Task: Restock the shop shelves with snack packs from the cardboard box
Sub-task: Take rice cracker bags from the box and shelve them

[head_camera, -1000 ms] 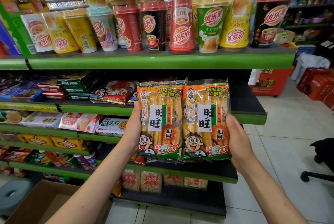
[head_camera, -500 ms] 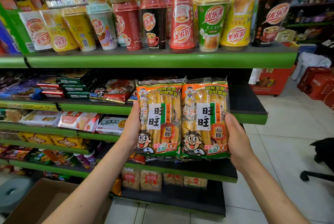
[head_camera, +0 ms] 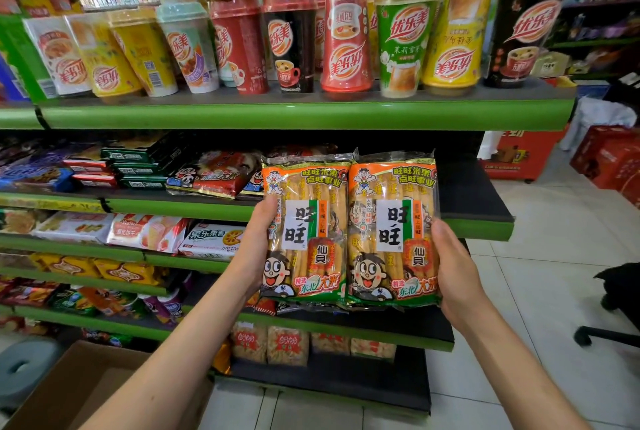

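Shop aisle, pale tiled floor (head_camera: 540, 291), green-edged shelf unit ahead. Nearest, bottom left: open cardboard box (head_camera: 86, 391) on the floor, inside not visible. Both forearms reach up from the bottom edge. Left hand (head_camera: 258, 249) grips the outer left edge of the left snack pack (head_camera: 306, 232), thumb on the front face, fingers hidden behind. Right hand (head_camera: 453, 270) grips the outer right edge of the right snack pack (head_camera: 393, 232), thumb on the front, fingers behind. The two packs are upright, side by side, inner edges touching, so they sit between the hands. They are held in the air in front of the middle shelf (head_camera: 485, 201), right section, whose dark surface shows bare beside them. Further back on that shelf, left of the packs: red snack bags (head_camera: 214, 175) and stacked green boxes (head_camera: 145, 166). Above, the top shelf (head_camera: 277, 114) carries a row of wrapped drink cups (head_camera: 346, 41).
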{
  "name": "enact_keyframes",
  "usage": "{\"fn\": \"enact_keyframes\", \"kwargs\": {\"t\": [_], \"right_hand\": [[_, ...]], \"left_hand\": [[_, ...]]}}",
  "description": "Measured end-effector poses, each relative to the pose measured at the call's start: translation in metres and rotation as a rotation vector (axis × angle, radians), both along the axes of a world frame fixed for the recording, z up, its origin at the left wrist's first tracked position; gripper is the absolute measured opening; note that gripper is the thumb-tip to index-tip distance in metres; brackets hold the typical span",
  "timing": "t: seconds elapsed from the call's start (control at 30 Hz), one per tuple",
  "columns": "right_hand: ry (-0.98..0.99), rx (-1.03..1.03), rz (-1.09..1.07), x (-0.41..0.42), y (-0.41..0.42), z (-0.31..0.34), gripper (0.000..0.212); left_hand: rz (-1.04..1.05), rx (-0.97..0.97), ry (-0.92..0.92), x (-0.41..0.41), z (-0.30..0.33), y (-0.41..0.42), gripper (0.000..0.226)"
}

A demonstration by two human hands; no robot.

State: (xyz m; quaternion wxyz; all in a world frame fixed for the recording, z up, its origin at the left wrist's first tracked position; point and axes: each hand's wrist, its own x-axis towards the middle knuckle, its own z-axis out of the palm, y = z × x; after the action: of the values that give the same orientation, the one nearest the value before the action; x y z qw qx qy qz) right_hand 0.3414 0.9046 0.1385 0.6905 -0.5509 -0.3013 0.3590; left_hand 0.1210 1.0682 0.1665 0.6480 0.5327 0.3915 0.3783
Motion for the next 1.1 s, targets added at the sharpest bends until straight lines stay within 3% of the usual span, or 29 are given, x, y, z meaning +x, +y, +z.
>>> {"fn": "enact_keyframes", "kwargs": {"t": [0.23, 0.33, 0.53, 0.7, 0.77, 0.83, 0.9, 1.1], "right_hand": [[0.045, 0.008, 0.051, 0.004, 0.003, 0.0, 0.026], [0.047, -0.011, 0.031, 0.013, 0.009, 0.0, 0.039], [0.129, -0.098, -0.234, 0.055, 0.054, 0.028, 0.023], [0.191, -0.127, -0.181, 0.083, 0.105, 0.038, 0.008], [0.042, -0.223, -0.13, 0.083, 0.124, 0.037, 0.013], [-0.392, -0.456, -0.091, 0.078, 0.139, 0.034, 0.039], [-0.79, -0.589, -0.03, 0.066, 0.149, 0.033, 0.051], [-0.963, -0.639, 0.121, 0.04, 0.18, 0.026, 0.046]], "left_hand": [[0.01, 0.021, 0.054, 0.001, -0.001, 0.004, 0.063], [0.012, -0.003, 0.057, 0.0, 0.001, 0.007, 0.069], [0.063, -0.084, 0.003, -0.009, 0.009, 0.026, 0.06], [0.127, -0.092, 0.032, -0.019, 0.008, 0.034, 0.068], [0.126, -0.099, 0.037, -0.02, 0.007, 0.035, 0.068], [0.135, -0.121, 0.032, -0.022, 0.006, 0.035, 0.07], [0.137, -0.132, 0.023, -0.024, 0.006, 0.038, 0.07], [0.105, -0.117, 0.019, -0.027, 0.008, 0.046, 0.064]]}}
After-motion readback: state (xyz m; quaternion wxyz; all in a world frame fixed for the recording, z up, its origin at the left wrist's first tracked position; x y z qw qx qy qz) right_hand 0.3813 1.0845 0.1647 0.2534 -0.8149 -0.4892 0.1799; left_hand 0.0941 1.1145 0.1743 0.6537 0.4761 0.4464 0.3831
